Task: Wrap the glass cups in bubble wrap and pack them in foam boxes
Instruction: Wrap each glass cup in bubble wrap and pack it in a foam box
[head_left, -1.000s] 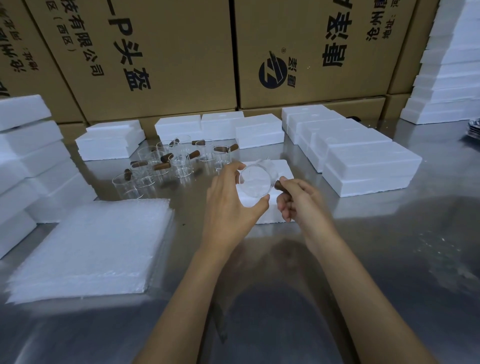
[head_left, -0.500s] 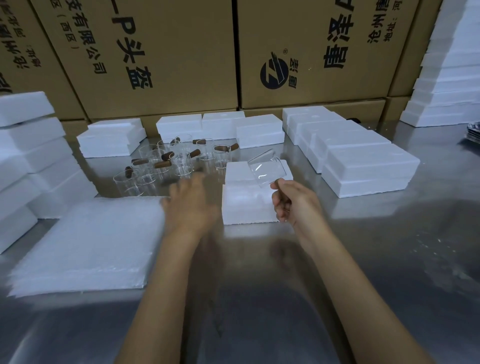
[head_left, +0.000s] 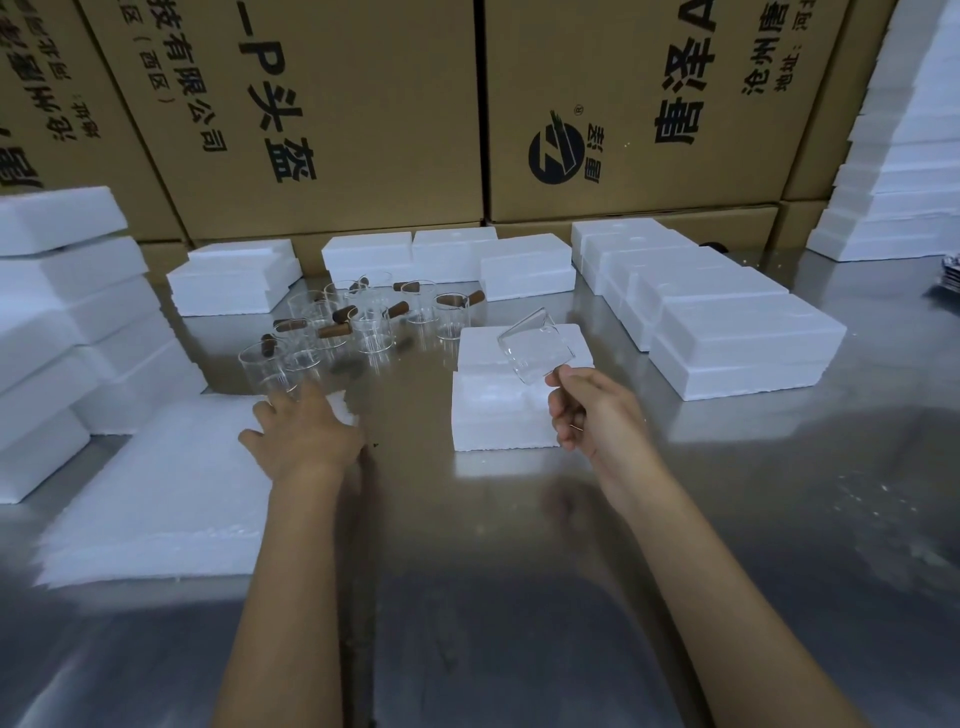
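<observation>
My right hand (head_left: 592, 405) grips a clear glass cup (head_left: 535, 345) by its handle, holding it tilted above an open foam box (head_left: 493, 410) in the middle of the metal table. My left hand (head_left: 301, 431) lies with spread fingers on the far right corner of a stack of bubble wrap sheets (head_left: 156, 493) at the left. Whether it pinches a sheet is hidden. Behind it stand several more glass cups with brown wooden handles (head_left: 358, 322).
Closed foam boxes lie in a row at the right (head_left: 727, 332), at the back (head_left: 234, 278) and stacked at the far left (head_left: 47, 322). Another tall foam stack (head_left: 904, 171) stands at the far right. Large cardboard cartons (head_left: 363, 114) wall off the back.
My left hand let go of the cup and swung left onto the bubble wrap stack. The right hand kept the cup, now tilted above the foam box.
</observation>
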